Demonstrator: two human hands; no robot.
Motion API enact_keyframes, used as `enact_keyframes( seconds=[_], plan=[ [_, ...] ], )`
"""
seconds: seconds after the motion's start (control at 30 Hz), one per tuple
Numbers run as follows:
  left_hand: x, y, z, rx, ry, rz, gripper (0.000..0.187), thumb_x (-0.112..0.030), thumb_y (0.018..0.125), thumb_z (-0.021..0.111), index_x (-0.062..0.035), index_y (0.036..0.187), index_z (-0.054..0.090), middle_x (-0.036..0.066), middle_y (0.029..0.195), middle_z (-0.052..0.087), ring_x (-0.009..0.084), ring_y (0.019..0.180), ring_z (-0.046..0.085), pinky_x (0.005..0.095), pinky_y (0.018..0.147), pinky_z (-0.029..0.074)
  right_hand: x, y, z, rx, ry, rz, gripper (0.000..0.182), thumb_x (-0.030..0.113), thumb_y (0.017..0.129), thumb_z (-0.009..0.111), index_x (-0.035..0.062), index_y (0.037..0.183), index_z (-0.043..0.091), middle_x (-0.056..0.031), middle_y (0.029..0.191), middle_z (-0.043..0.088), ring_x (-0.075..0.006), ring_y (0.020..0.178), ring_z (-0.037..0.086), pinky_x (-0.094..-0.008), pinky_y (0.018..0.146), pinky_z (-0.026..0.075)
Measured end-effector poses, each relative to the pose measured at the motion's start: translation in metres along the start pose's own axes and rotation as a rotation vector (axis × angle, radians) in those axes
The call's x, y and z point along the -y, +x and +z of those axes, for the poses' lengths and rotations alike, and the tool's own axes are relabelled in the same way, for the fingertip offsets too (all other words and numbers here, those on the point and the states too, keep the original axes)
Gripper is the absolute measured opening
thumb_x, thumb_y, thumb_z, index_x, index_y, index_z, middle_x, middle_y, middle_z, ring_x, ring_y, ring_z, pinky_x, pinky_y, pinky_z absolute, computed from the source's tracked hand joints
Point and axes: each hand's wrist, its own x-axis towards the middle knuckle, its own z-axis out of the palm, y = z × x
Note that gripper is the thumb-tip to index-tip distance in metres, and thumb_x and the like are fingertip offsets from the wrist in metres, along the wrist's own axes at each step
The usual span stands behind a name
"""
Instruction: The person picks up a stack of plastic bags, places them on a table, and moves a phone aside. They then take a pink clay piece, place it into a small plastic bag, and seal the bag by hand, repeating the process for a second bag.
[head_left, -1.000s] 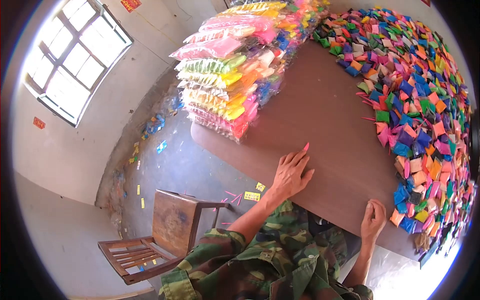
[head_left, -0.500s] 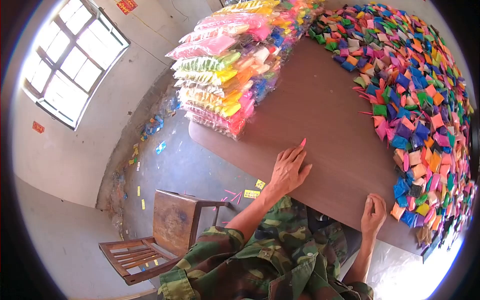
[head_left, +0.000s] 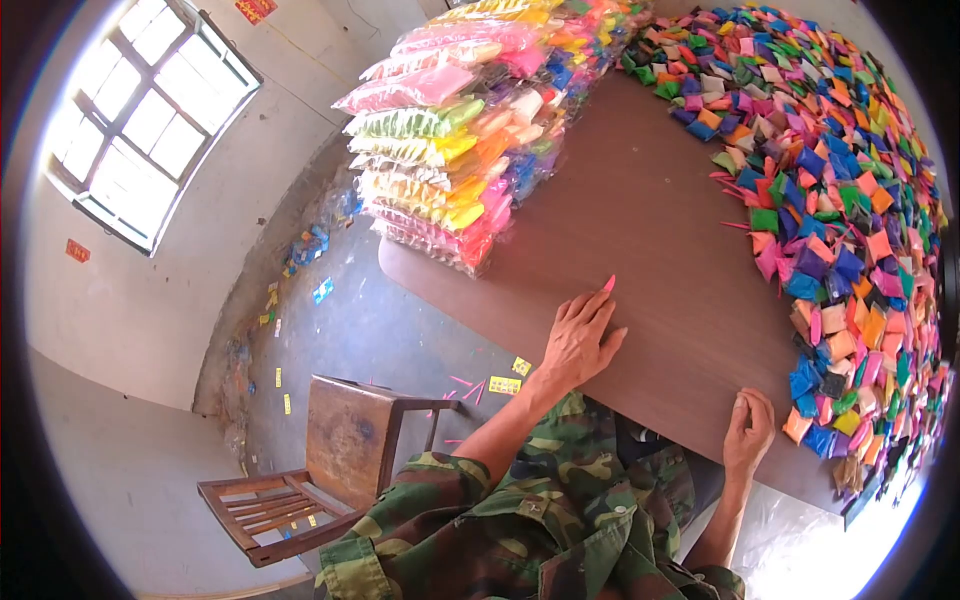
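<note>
My left hand (head_left: 577, 343) lies palm down on the brown table (head_left: 640, 210), fingers stretched out and thumb spread to the side. From under its fingertips sticks the pointed end of a small pink plastic stick (head_left: 610, 284); the rest of the stick is hidden. Near the table's front edge rests my right hand (head_left: 749, 430), fingers curled and thumb against the forefinger. Whether anything is inside that hand cannot be seen. To its right spreads a big heap of small colourful packets (head_left: 850, 260), with several pink sticks (head_left: 735, 185) along its inner side.
A tall stack of clear bags with colourful contents (head_left: 430, 150) stands at the table's left end. On the floor to the left is a wooden chair (head_left: 350, 440). Pink sticks and yellow cards (head_left: 505, 386) lie scattered near it. A window (head_left: 150, 120) is in the wall.
</note>
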Motion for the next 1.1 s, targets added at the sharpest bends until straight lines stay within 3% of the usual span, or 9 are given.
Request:
enact_keyframes(
  seconds=[1.1],
  plan=[
    [0.0016, 0.0008, -0.0003, -0.002, -0.018, 0.003, 0.047, -0.029, 0.095, 0.076, 0.0028, 0.128, 0.067, 0.018, 0.141, 0.065, 0.0362, 0.134, 0.058, 0.0489, 0.112, 0.044, -0.0012, -0.0006, 0.0009, -0.007, -0.030, 0.002, 0.012, 0.008, 0.100, 0.068, -0.0024, 0.104, 0.073, -0.0159, 0.110, 0.074, -0.0339, 0.104, 0.071, -0.0424, 0.092, 0.056]
  ],
)
